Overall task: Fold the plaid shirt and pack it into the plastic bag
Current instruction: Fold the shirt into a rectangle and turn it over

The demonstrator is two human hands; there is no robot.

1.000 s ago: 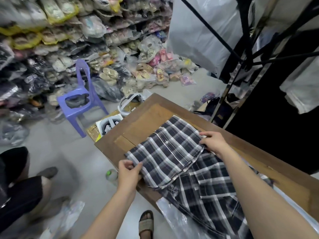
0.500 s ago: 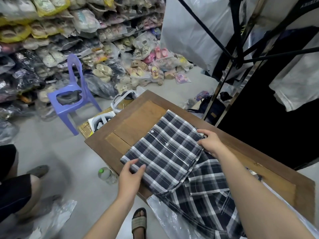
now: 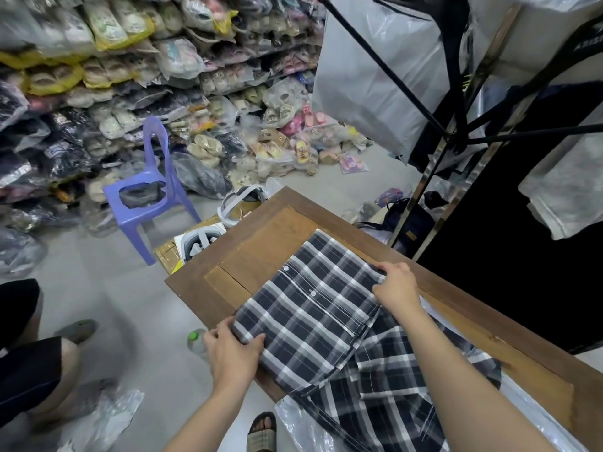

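Observation:
A dark plaid shirt (image 3: 313,308) with white buttons lies partly folded on the wooden table (image 3: 261,243). Its upper layer is doubled back over the rest, which trails toward me. My left hand (image 3: 233,350) pinches the near left corner of the folded layer at the table's edge. My right hand (image 3: 396,287) grips the far right edge of the same layer. A clear plastic bag (image 3: 303,425) lies under the shirt's lower part and sticks out over the table's near edge.
A purple plastic chair (image 3: 146,197) stands on the floor to the left, in front of piled bagged shoes. Boxes (image 3: 199,243) sit against the table's far corner. A seated person's legs (image 3: 29,353) are at left, a bottle (image 3: 195,342) below the table, a clothes rack (image 3: 456,132) at right.
Both hands have shifted along the folded layer and now grip its edges. My left hand closed on the near corner. The camera tilted, so the table sits lower in view.

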